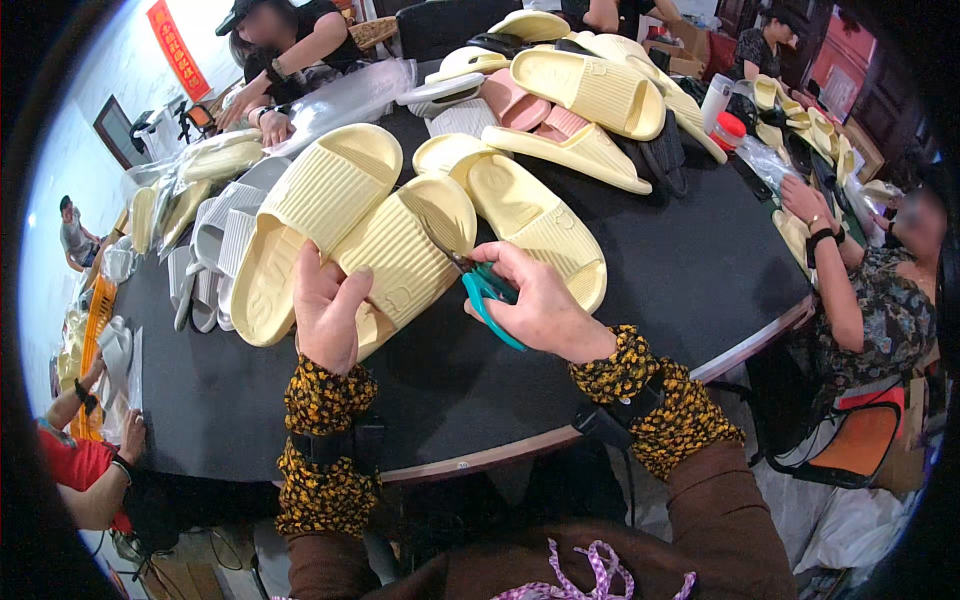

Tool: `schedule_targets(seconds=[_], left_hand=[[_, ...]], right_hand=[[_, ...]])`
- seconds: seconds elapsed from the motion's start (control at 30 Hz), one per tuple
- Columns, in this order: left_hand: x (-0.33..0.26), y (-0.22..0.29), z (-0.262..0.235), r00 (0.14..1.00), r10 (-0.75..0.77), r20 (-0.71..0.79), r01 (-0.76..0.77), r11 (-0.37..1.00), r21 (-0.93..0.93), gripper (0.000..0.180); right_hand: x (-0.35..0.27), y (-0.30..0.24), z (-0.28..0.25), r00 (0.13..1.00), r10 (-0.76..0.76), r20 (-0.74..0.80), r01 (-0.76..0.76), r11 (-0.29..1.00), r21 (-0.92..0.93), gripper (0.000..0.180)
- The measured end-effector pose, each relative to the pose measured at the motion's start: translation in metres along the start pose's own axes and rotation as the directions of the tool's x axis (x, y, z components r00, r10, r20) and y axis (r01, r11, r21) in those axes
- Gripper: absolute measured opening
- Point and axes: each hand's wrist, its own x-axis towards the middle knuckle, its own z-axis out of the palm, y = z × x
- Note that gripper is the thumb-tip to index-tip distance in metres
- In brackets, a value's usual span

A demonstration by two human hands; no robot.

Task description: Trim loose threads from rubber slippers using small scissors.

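My left hand [332,312] grips a pair of pale yellow slide slippers, with its fingers at the ribbed strap of the left slipper [330,190] and the thumb over the right slipper [405,245]. In my right hand [548,308] are small scissors with teal handles [488,298]. Their metal blades [445,243] reach over the toe opening of the right slipper, beside its strap edge; whether they touch it I cannot tell. Just beyond my right hand, another yellow slipper [535,220] lies on the black table [660,275].
A heap of yellow, pink and grey slippers [590,90] covers the table's far side. Grey slippers [220,235] lie at the left, by clear plastic bags [345,95]. A white bottle [716,100] and a red-lidded jar [728,130] stand far right. Co-workers sit around the table.
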Motion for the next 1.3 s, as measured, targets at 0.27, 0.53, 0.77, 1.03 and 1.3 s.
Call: schedule_targets(seconds=[0.27,0.53,0.77,1.03,1.3], left_hand=[[0.000,-0.001,-0.001,1.000,0.001,0.014,-0.002,1.000,0.014,0.059],[0.000,-0.003,-0.003,1.000,-0.008,0.012,0.008,1.000,0.005,0.061],[-0.001,-0.004,-0.003,1.000,-0.028,0.010,0.028,0.999,0.018,0.062],[-0.002,-0.008,-0.001,0.999,-0.002,0.037,0.000,0.997,0.074,0.061],[-0.003,-0.007,-0.003,0.998,-0.048,0.050,0.043,0.995,0.095,0.060]], right_hand=[[0.001,0.007,0.000,1.000,-0.027,0.014,0.027,1.000,-0.009,0.040],[0.001,0.006,0.001,1.000,-0.001,0.005,0.001,0.999,0.034,0.037],[0.001,-0.003,-0.001,0.997,-0.019,-0.076,0.025,0.997,0.079,0.041],[0.001,0.006,0.003,0.996,-0.040,-0.085,0.038,0.999,-0.024,0.040],[0.001,0.006,0.000,1.000,-0.013,-0.026,0.011,0.997,-0.075,0.041]])
